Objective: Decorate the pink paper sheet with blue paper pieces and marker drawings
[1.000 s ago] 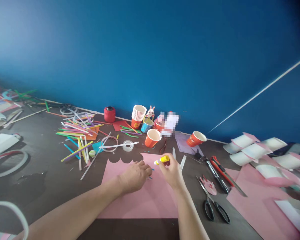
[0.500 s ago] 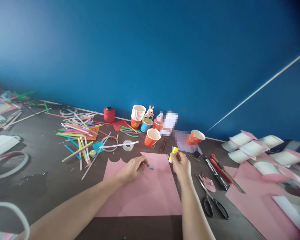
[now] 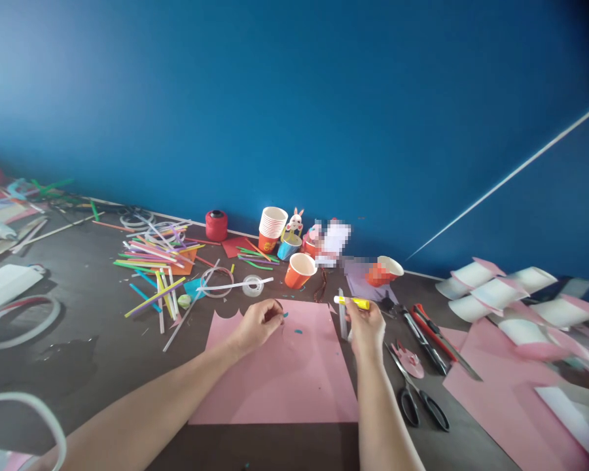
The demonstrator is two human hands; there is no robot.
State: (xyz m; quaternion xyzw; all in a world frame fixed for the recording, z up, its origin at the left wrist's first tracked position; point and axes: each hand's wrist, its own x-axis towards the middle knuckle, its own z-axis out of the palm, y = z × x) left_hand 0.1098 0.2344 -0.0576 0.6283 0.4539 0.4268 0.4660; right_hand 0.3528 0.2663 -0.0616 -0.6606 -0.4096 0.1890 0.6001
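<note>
My left hand (image 3: 259, 326) is closed in a pinch over the pink paper sheet (image 3: 275, 392), with a small blue paper scrap (image 3: 285, 315) at its fingertips. Another blue paper scrap (image 3: 298, 331) lies flat on the sheet, just right of that hand. Beyond the sheet's right edge, my right hand (image 3: 367, 330) grips a yellow-and-white glue stick (image 3: 358, 303). The stick is held nearly level, its white end pointing left. Beneath it, a clear strip (image 3: 342, 314) lies on the table by the sheet.
Scissors (image 3: 410, 392), a pink cutout (image 3: 412, 363) and a red utility knife (image 3: 436, 333) lie to the right. Behind stand stacked paper cups (image 3: 273, 222) and an orange cup (image 3: 300, 271). A tape roll (image 3: 252, 285) and many coloured straws (image 3: 157, 252) are at left.
The glue stick has turned from steeply tilted to almost level, and my right hand has shifted slightly right. My left hand has drawn slightly left with the blue scrap, away from the other scrap.
</note>
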